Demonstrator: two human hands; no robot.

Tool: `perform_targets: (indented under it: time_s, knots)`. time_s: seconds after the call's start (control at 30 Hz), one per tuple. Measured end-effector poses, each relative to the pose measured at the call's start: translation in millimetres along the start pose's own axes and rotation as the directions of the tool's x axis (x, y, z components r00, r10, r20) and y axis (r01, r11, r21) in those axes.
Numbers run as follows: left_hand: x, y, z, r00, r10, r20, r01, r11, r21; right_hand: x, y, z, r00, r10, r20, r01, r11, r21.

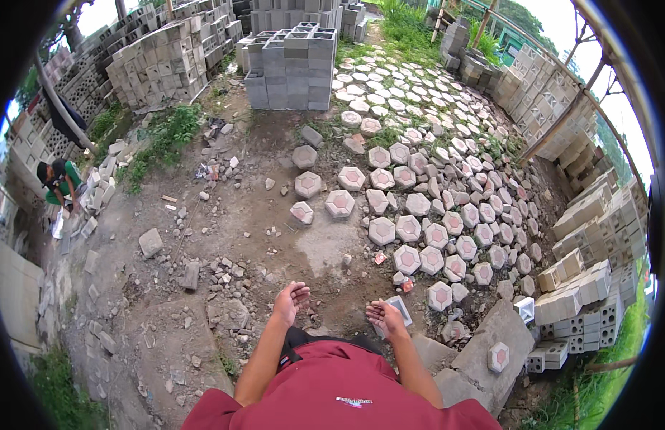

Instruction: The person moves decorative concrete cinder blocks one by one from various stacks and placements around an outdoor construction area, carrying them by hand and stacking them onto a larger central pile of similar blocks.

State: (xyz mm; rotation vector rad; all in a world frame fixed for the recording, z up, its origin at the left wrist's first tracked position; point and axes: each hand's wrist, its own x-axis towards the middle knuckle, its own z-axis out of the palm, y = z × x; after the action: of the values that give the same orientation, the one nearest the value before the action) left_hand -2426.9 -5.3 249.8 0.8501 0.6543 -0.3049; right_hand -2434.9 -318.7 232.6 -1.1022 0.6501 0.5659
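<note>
My left hand [291, 302] hangs in front of me above bare dirt, its fingers loosely bent and apart, with nothing in it. To its right, my right hand [385, 317] is also empty, the fingers half curled but spaced. A pale grey square block [400, 309] lies beneath and beside the right hand, which partly hides it; I cannot tell whether they touch. Ahead lie several hexagonal paving blocks with reddish centres; the nearer ones include a hexagonal paver [339, 203] and a smaller, tilted paver [301, 212].
Stacked grey hollow blocks [291, 72] stand ahead. Pale vent blocks [583, 290] line the right side, near a concrete slab [483, 351] bearing one hexagonal paver [498, 357]. Rubble [228, 279] litters the left ground. Another person [58, 183] crouches at far left.
</note>
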Motion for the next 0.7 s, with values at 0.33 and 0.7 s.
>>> perform_targets:
  time_s: [0.33,0.7]
  knots:
    - [-19,103,-104,0.976,0.214,-0.043,-0.216,0.976,-0.028,78,-13,239,0.93,-0.058,0.363,0.18,0.934,-0.31]
    - [31,170,-190,0.942,0.197,-0.273,-0.258,0.943,-0.21,153,-39,316,0.941,0.086,0.328,0.026,0.946,-0.324]
